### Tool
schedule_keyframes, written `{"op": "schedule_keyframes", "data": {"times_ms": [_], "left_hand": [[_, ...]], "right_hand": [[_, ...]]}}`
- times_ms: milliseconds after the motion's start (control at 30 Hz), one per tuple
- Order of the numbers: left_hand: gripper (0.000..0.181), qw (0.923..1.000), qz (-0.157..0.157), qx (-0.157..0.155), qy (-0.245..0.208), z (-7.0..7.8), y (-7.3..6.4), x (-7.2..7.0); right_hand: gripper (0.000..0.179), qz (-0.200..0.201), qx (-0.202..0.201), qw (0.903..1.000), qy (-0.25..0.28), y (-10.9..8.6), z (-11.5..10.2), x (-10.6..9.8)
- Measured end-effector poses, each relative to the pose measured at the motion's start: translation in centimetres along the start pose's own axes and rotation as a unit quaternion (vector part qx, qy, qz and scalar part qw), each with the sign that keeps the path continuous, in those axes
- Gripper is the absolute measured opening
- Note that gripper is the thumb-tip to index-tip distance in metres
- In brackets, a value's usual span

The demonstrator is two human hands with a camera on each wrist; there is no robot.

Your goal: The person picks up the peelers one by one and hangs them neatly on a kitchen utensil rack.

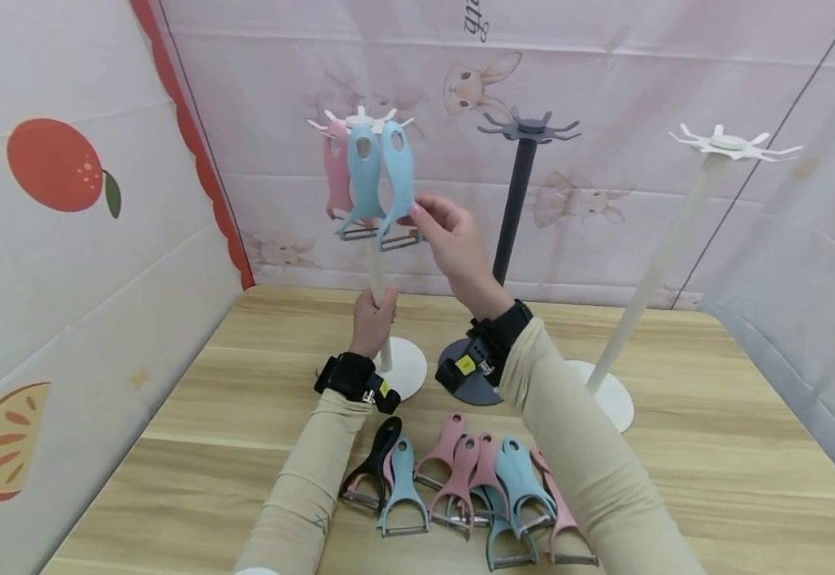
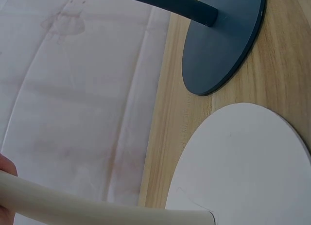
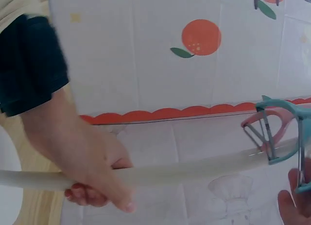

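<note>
My left hand (image 1: 374,323) grips the pole of the left white stand (image 1: 377,267); in the right wrist view its fingers curl round the pole. Up at the stand's hooked top, my right hand (image 1: 459,247) pinches the lower part of a light blue peeler (image 1: 399,168), whose handle hole is at a hook. Beside it hang another light blue peeler (image 1: 365,172) and a pink peeler (image 1: 336,172), blades down. The right wrist view catches the hanging peelers' blades next to my right fingertips (image 3: 286,205).
A dark grey stand (image 1: 514,212) and a second white stand (image 1: 650,271) rise to the right, hooks bare. Between my forearms lie a black peeler (image 1: 376,463), several pink peelers (image 1: 461,471) and several blue peelers (image 1: 403,475) on the wooden table (image 1: 195,471). Printed cloth (image 1: 274,160) walls the back.
</note>
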State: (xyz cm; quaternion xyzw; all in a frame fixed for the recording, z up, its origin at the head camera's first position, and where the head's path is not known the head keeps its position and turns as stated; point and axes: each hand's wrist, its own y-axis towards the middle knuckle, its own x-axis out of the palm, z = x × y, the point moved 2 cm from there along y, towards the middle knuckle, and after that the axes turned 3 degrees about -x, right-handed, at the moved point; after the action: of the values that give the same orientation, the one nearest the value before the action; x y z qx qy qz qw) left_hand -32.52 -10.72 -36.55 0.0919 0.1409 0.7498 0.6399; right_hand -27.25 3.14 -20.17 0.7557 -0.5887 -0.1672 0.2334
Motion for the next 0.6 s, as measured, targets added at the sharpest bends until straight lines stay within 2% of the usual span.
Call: {"op": "schedule_keyframes", "data": {"times_ms": [233,400,600], "left_hand": [[0.019,0.9999,0.001,0.002,0.013,0.1,0.1,0.0],[0.019,0.9998,0.012,0.003,0.016,0.0,0.3,0.1],[0.02,0.9999,0.011,-0.001,0.012,-0.1,0.2,0.1]], "right_hand": [[0.033,-0.011,0.018,0.9964,-0.082,-2.1,1.8,-0.9],[0.034,-0.045,0.012,0.9878,-0.148,-4.1,2.8,-1.7],[0.033,-0.085,0.009,0.9766,-0.198,-7.1,3.8,-3.0]]}}
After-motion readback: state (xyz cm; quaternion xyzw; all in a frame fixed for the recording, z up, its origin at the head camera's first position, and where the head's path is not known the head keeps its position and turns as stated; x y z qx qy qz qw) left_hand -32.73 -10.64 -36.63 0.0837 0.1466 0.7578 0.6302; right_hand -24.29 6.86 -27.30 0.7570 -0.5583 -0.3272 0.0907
